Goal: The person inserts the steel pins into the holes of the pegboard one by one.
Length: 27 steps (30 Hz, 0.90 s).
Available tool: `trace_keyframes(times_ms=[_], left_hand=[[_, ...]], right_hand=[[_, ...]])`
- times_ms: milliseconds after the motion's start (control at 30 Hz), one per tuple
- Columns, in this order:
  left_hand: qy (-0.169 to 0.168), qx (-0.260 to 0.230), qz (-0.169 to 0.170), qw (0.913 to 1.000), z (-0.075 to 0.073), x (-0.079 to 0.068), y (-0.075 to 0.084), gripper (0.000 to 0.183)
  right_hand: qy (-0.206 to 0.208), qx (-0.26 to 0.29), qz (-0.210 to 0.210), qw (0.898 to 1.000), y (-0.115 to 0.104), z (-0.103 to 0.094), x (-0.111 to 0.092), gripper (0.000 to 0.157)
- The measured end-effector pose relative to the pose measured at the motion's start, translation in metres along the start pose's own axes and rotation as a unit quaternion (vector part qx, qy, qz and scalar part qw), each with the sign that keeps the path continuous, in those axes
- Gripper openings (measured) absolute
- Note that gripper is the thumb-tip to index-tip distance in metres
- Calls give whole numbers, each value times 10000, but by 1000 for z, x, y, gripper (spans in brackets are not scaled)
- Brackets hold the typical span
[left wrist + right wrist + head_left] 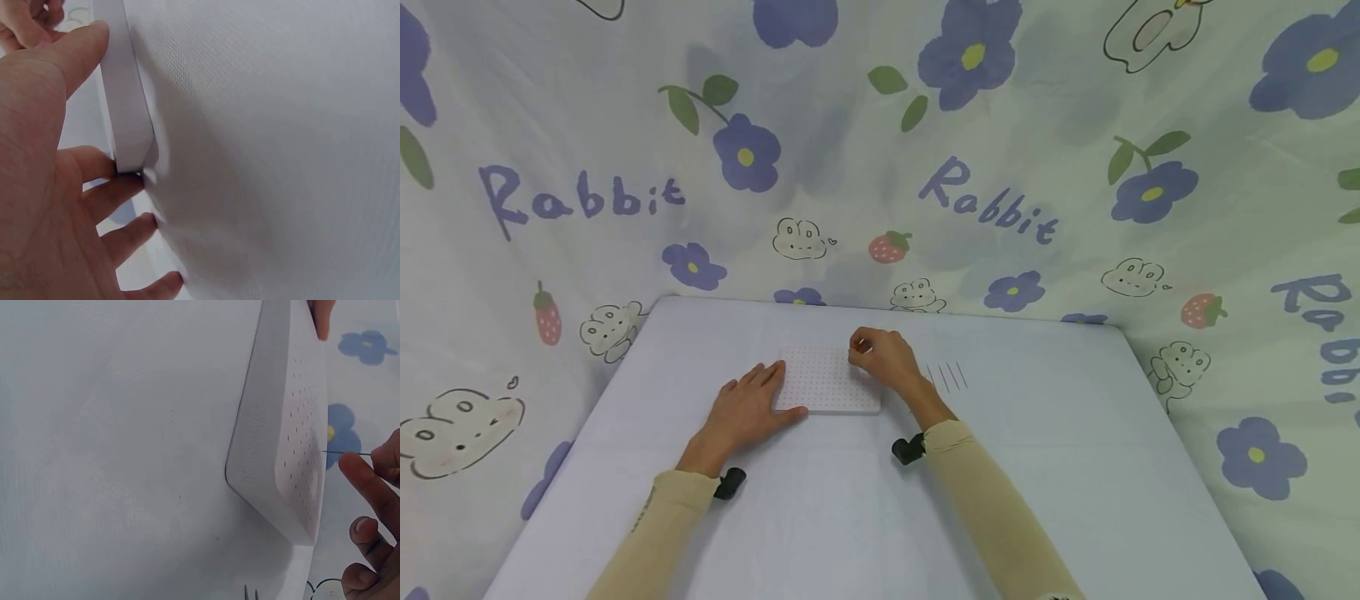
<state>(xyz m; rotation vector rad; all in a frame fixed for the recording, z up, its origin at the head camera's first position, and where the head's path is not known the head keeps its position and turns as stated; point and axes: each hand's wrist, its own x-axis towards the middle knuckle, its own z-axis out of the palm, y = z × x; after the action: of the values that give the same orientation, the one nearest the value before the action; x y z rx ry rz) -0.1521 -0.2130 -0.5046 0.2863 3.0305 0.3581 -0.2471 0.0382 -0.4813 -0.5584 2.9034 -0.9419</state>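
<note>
At far right of white perforated board [827,382], right hand [886,360]: fingers pinching thin rod [353,452], end at holed face. Left hand [748,410]: fingers spread, touching board's left and near sides. Board flat on table [835,508]; loose rods [948,377] right.

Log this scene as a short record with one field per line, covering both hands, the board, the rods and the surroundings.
Left hand: rests against the board's left side, thumb at its near edge
Right hand: pinches a thin dark rod over the board
Board: white, flat on the table, dotted with rows of small holes
Rod in hole: cannot tell
Loose rods: several, on the table right of the board
Table: white
Backdrop: printed with flowers, rabbits, strawberries
</note>
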Motion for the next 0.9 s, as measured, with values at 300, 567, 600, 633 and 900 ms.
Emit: trace_keyframes(times_ms=[300,567,600,633,900], left_hand=[[9,53,23,10000,-2,0,1,99],[-60,3,-23,10000,-1,1,1,99],[-71,1,-29,10000,-1,1,1,100],[-68,11,-27,10000,-1,1,1,100],[31,30,-9,10000,-1,0,0,98]], right_hand=[[-160,-59,126,9998,1,4,4,8],[-284,-146,204,9993,0,8,3,6],[-286,-165,214,9992,0,8,3,7],[-287,-179,224,9992,0,8,3,7],[-273,-181,229,9992,-1,8,3,6]])
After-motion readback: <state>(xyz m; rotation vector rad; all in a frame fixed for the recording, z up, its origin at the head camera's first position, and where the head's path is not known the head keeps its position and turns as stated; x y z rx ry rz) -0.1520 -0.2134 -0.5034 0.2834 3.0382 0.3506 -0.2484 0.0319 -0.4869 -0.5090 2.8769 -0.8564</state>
